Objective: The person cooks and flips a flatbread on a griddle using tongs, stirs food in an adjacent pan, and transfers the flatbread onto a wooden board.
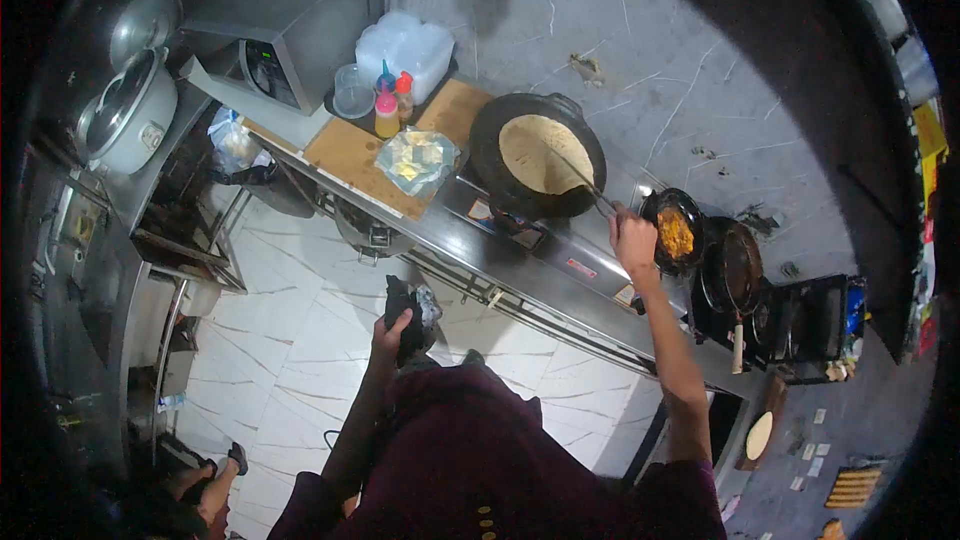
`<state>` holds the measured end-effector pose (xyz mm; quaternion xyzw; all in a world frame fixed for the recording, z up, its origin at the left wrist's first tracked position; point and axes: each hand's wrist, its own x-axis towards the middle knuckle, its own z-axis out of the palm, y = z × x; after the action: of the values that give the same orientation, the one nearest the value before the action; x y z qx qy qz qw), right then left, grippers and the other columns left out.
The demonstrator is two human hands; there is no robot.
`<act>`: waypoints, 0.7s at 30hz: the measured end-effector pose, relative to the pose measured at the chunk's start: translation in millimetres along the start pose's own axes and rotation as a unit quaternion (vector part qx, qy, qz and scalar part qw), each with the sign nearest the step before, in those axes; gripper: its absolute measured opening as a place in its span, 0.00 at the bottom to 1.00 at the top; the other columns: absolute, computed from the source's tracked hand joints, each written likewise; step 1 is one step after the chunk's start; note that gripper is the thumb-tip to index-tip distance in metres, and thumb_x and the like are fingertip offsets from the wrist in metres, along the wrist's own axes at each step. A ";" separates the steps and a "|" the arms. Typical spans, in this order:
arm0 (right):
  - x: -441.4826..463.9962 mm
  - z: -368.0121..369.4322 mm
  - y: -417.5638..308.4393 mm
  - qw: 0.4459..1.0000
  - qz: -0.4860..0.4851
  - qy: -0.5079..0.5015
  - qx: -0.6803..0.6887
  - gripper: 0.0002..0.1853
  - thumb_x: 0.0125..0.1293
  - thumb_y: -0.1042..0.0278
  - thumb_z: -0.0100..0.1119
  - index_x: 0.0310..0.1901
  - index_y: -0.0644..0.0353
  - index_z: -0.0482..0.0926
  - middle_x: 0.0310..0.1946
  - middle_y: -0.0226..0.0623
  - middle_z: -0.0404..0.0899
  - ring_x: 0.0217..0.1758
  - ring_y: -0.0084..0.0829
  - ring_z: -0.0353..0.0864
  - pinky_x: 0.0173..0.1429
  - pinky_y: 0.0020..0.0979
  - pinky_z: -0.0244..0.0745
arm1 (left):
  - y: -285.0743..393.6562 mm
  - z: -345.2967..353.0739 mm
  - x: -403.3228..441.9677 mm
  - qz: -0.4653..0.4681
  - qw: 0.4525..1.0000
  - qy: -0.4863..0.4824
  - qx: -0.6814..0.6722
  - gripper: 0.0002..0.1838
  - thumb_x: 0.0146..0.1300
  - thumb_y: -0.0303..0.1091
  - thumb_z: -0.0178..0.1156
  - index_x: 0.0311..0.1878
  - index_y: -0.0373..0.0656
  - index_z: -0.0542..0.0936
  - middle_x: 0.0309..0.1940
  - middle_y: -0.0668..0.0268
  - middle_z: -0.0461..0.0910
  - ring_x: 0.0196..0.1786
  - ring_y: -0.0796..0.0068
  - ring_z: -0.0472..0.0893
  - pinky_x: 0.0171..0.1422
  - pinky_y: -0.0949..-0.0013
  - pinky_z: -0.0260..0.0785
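My right hand is closed around the end of a long metal utensil. The utensil's far end reaches into a large black pot with a pale, creamy-looking content. Just right of that hand, a small black pan holds orange-brown food. My left hand hangs over the floor in front of the counter, its fingers wrapped round a dark cloth. Something silvery lies against the cloth's right side.
Left of the pot are a foil-like packet, squeeze bottles, plastic containers and a microwave. Another pan sits at right. A large lidded pot stands far left. Another person's leg shows at bottom left.
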<state>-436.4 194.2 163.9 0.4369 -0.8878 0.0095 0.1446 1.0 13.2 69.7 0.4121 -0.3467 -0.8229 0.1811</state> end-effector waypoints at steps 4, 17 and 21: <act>26.8 -39.3 0.5 0.993 0.041 -0.001 0.109 0.13 0.62 0.58 0.58 0.37 0.58 0.84 0.23 0.51 0.79 0.26 0.48 0.80 0.31 0.45 0.74 | -0.2 -0.1 4.6 0.000 1.000 0.005 0.017 0.14 0.62 0.39 0.62 0.42 0.37 0.78 0.31 0.66 0.79 0.31 0.74 0.79 0.35 0.69 0.73; -7.1 1.6 -10.7 0.521 0.380 -0.192 0.740 0.15 0.70 0.59 0.51 0.48 0.60 0.78 0.24 0.27 0.76 0.14 0.13 0.60 0.16 0.16 0.54 | 7.0 10.0 1.3 0.012 0.999 0.003 0.049 0.16 0.62 0.41 0.61 0.44 0.37 0.78 0.32 0.66 0.79 0.33 0.75 0.79 0.37 0.71 0.72; -41.6 27.5 -17.1 0.487 0.372 -0.196 0.766 0.17 0.70 0.57 0.51 0.50 0.62 0.76 0.25 0.28 0.75 0.14 0.13 0.60 0.15 0.18 0.55 | 4.5 5.6 3.0 -0.003 0.998 0.024 0.058 0.17 0.62 0.42 0.61 0.45 0.37 0.78 0.34 0.66 0.79 0.35 0.75 0.79 0.39 0.70 0.73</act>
<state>-406.0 211.8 124.7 -0.0049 -0.6156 0.6523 -0.4421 -5.3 10.7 73.6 0.4425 -0.3881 -0.7919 0.1627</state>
